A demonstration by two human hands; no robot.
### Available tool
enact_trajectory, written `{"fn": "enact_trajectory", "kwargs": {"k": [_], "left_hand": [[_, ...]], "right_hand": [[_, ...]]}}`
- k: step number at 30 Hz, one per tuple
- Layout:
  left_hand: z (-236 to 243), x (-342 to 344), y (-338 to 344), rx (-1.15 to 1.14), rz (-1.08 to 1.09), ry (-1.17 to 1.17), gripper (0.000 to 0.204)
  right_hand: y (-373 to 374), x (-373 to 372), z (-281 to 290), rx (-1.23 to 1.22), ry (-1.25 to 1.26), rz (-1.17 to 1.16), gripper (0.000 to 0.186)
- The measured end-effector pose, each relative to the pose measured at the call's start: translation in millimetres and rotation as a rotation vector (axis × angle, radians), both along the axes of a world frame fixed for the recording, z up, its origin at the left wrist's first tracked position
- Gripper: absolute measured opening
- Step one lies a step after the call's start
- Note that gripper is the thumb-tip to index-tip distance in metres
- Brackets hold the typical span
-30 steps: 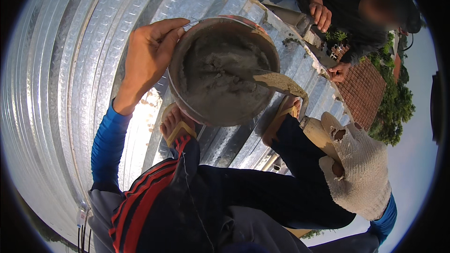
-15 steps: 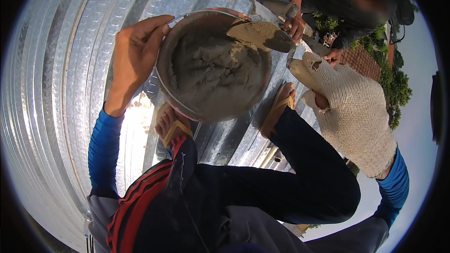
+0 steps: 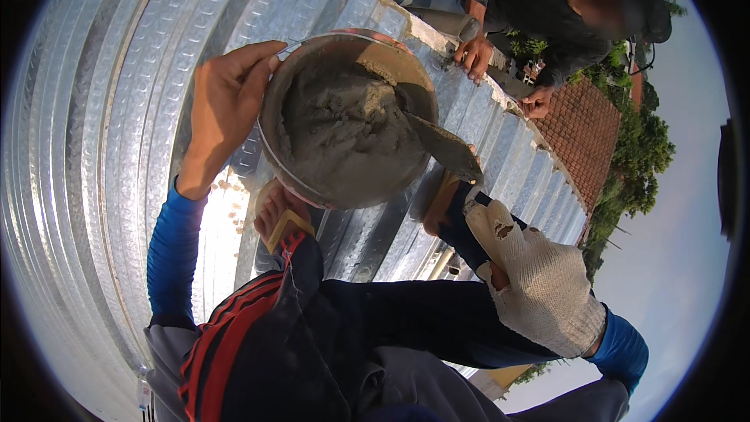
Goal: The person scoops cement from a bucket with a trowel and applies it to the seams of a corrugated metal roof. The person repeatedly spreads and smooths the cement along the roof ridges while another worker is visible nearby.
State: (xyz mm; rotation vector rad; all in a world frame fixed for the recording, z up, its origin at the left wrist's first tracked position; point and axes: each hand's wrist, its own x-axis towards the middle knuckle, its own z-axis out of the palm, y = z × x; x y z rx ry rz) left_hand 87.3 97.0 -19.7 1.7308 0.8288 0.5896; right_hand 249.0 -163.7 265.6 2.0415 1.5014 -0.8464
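The left hand (image 3: 226, 109) gripped one mortar pan (image 3: 344, 121) by its nine o'clock rim, fingers curled over. The gloved right hand (image 3: 539, 285) (at five o'clock) closed around one trowel (image 3: 441, 144), blade in the mortar.

A crouching person (image 3: 547, 16) works beyond the corrugated metal roof (image 3: 101, 148).

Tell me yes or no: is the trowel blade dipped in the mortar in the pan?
Yes, the trowel, held by the gloved right hand, has its tip in the mortar inside the pan that the left hand steadies.
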Motion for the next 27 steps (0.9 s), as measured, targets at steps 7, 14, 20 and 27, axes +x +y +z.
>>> {"fn": "enact_trajectory", "kwargs": {"k": [7,14,20,27], "left_hand": [[-4.1,-0.2,1.5,0.003,-0.006,-0.002,0.022],[-4.2,-1.0,3.7,-0.028,-0.053,-0.048,0.023],[-7.9,-1.5,2.2,0.011,-0.035,-0.033,0.022],[-8.0,-0.3,0.2,0.031,-0.028,-0.025,0.023]], "right_hand": [[27.8,2.5,28.8,-0.010,-0.171,0.267,0.040],[24.2,23.9,-26.4,0.127,-0.256,0.153,0.039],[21.9,48.4,-115.8,0.306,0.126,0.062,0.035],[18.0,50.6,-92.3,0.224,0.265,-0.263,0.038]]}}
